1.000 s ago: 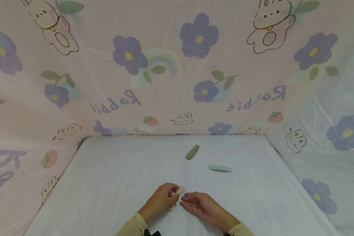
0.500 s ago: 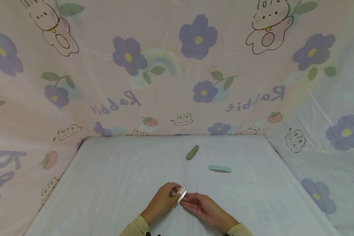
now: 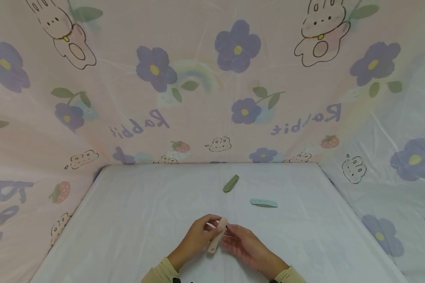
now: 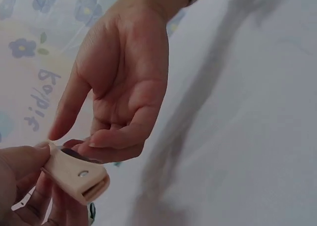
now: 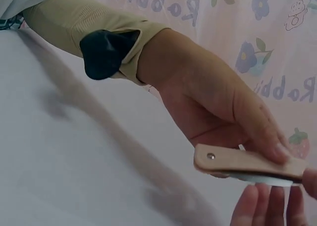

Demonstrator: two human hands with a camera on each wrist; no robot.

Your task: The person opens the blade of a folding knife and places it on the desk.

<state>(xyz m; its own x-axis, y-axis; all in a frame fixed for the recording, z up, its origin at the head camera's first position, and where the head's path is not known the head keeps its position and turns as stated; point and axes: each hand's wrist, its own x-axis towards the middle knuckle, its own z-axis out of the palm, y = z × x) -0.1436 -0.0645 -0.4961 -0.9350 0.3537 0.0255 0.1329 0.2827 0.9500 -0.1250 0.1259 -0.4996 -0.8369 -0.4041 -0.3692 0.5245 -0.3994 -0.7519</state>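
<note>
A beige folding knife point(image 3: 215, 243) is held up in front of the person, its blade folded along the handle. The left hand point(image 3: 198, 232) grips it, thumb across the handle and fingers behind. At the knife's far end the right hand point(image 3: 247, 244) pinches with thumb and forefinger, the other fingers curving below. In the right wrist view the knife handle point(image 5: 237, 159) shows its round rivet, with the silvery blade point(image 5: 260, 179) along the lower side. The left wrist view shows the slotted rivet end of the knife point(image 4: 74, 171) facing the camera.
An olive green folding knife point(image 3: 231, 183) lies farther back on the white-covered table point(image 3: 145, 204). Right of it lies a mint green folding knife point(image 3: 264, 203). Printed rabbit-and-flower cloth point(image 3: 198, 118) walls the back and sides.
The left hand has raised the beige knife and turned it, shifting it slightly forward and right. The right hand, earlier beside it with loose fingers, now has thumb and forefinger on its far end.
</note>
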